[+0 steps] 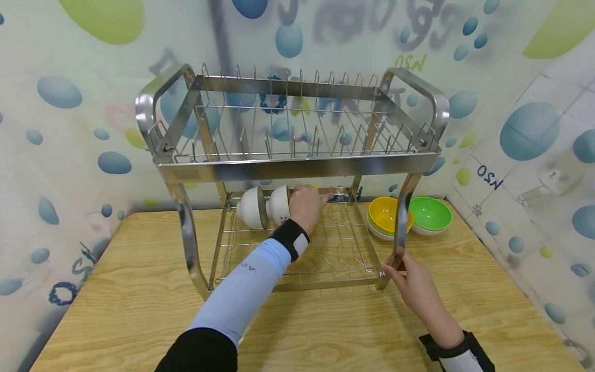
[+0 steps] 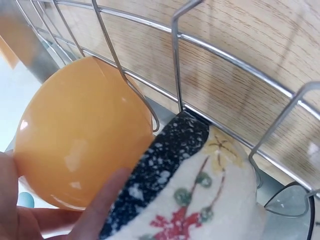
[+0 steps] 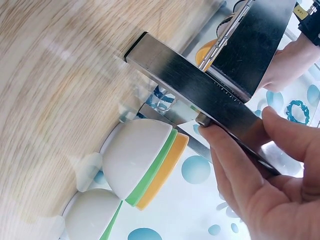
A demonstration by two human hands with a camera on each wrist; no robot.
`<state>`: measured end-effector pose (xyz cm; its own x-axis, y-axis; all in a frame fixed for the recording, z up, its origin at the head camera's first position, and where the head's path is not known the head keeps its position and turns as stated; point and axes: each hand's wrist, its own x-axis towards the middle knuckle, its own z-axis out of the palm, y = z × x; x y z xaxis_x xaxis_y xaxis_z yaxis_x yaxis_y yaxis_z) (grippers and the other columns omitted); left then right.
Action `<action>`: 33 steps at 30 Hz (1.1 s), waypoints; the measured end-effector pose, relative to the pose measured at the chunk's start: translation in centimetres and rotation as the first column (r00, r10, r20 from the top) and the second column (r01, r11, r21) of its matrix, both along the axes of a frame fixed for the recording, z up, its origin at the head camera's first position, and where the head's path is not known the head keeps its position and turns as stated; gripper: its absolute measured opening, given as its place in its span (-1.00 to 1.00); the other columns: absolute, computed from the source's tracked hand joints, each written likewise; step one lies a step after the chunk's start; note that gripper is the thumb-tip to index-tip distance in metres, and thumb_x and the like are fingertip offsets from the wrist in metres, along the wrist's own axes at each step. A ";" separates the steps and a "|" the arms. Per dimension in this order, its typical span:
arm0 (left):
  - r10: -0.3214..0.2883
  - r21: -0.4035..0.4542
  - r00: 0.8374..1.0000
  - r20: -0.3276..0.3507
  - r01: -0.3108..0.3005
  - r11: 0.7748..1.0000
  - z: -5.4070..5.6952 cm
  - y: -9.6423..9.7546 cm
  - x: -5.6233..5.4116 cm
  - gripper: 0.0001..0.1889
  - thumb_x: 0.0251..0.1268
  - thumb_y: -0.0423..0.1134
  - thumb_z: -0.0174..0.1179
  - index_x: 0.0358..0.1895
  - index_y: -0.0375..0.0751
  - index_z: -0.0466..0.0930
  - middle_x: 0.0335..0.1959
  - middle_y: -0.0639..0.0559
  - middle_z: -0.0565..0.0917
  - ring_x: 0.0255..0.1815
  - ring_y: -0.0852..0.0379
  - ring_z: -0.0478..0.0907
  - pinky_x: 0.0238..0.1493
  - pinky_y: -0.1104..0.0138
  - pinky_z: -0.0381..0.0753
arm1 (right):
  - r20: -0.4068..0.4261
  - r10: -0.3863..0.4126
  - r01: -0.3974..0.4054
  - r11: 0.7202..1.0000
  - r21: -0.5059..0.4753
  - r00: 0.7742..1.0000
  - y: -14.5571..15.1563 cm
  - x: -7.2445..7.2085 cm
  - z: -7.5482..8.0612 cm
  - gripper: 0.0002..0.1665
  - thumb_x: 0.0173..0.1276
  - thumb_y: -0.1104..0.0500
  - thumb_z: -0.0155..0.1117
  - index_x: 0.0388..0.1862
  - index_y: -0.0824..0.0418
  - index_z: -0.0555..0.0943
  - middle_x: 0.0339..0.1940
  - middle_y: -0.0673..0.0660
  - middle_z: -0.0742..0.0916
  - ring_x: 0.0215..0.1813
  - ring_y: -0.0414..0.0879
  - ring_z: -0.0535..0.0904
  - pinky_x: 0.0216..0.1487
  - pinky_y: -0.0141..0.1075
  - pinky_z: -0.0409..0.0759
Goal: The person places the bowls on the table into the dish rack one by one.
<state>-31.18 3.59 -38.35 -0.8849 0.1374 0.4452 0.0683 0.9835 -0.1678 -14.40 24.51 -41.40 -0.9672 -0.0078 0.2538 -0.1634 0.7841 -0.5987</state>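
A two-tier metal dish rack (image 1: 297,168) stands on the wooden table. Reaching into its lower tier, my left hand (image 1: 307,206) holds a yellow-orange bowl (image 2: 85,135) on its side, thumb and fingers at its edge; in the head view the hand hides most of it. Close by is a flowered bowl (image 2: 200,185) with a dark speckled rim. Two white bowls, a left one (image 1: 251,208) and a right one (image 1: 279,205), sit on edge in the lower tier. My right hand (image 1: 415,281) pinches the rack's right front leg (image 3: 200,92) near its bottom.
Right of the rack stand a nested stack with a yellow bowl (image 1: 385,213) on top and a green bowl (image 1: 429,213) with a white outside. The upper tier holds only wire dividers (image 1: 293,142). A patterned wall (image 1: 116,119) rises behind the table (image 1: 116,310).
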 end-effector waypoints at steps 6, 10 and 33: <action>-0.006 0.009 1.000 0.017 0.006 1.000 0.0 0.0 0.0 -0.26 0.28 0.39 -0.17 -0.87 -0.10 0.36 -0.73 0.08 0.43 -0.91 0.27 0.27 -0.91 0.45 0.05 | -0.005 0.001 -0.001 1.000 -0.011 1.000 0.0 0.1 0.1 -0.84 0.29 0.22 0.27 -0.24 0.21 0.47 -0.43 0.06 0.63 -0.30 -0.09 0.61 -0.26 -0.13 0.68; -0.015 0.063 0.998 0.063 0.011 0.998 -0.1 0.0 0.0 -0.25 0.30 0.37 -0.17 -0.90 -0.12 0.32 -0.76 0.09 0.34 -0.91 0.24 0.31 -0.92 0.45 0.06 | 0.009 -0.002 0.003 1.000 -0.027 1.000 -0.1 0.1 0.2 -0.84 0.31 0.20 0.26 -0.24 0.21 0.48 -0.42 0.06 0.64 -0.24 -0.04 0.65 -0.24 -0.12 0.68; -0.026 0.108 0.984 0.178 0.006 0.994 0.6 -0.2 0.3 -0.07 0.29 0.41 -0.31 0.25 -0.46 0.38 -0.95 0.13 0.14 -0.97 0.28 -0.05 -0.92 0.46 -0.05 | 0.025 -0.017 0.018 1.000 -0.010 1.000 -0.1 0.0 -0.1 -0.84 0.29 0.25 0.27 -0.24 0.22 0.46 -0.42 0.09 0.64 -0.27 -0.04 0.63 -0.23 -0.10 0.68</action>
<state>-30.86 3.43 -37.73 -0.9496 0.1125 0.2927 0.1036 0.9936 -0.0456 -14.45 24.39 -41.50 -0.9732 0.0118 0.2297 -0.1346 0.7805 -0.6105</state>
